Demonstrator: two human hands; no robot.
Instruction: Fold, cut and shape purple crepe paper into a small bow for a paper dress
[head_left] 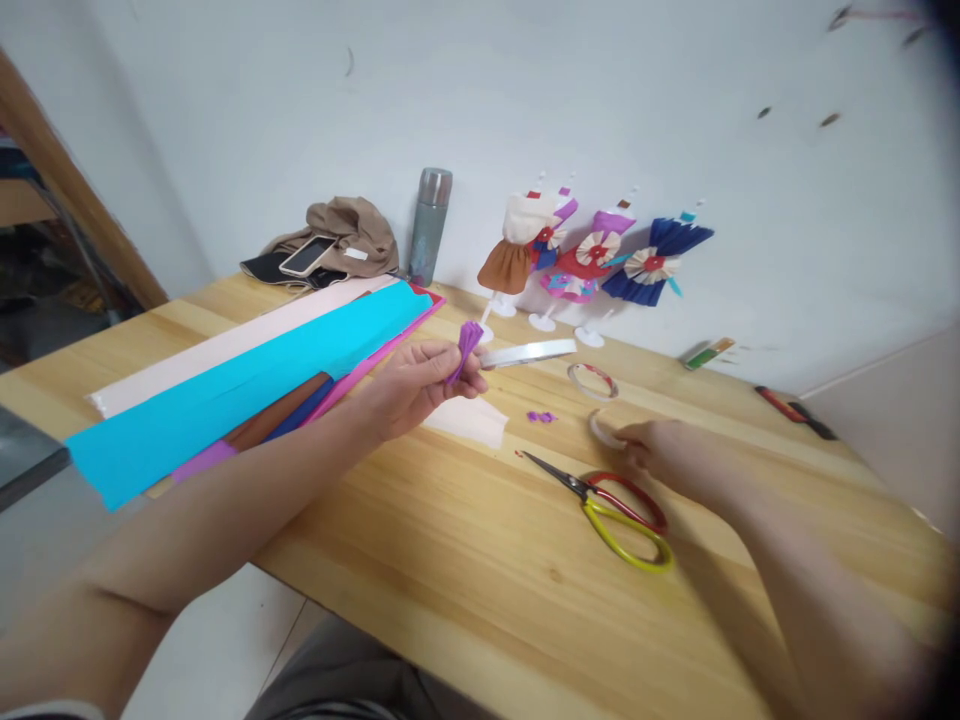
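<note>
My left hand point(420, 385) is raised over the wooden table point(465, 560) and pinches a small folded piece of purple crepe paper point(467, 345) between thumb and fingers. My right hand point(664, 448) rests low on the table to the right, blurred, with its fingertips closed on a small roll of tape point(602, 428). Scissors with red and yellow handles point(611, 505) lie open just in front of the right hand. A pale paper scrap point(469, 420) lies under the left hand, and tiny purple offcuts point(541, 416) sit beside it.
Long sheets of crepe paper, cyan point(247, 385) on top, span the table's left. Several paper dresses on white stands point(592, 260) line the wall, with a grey flask point(430, 225), a phone point(307, 255) on a cloth bag, a white strip point(529, 351), another tape ring point(592, 380).
</note>
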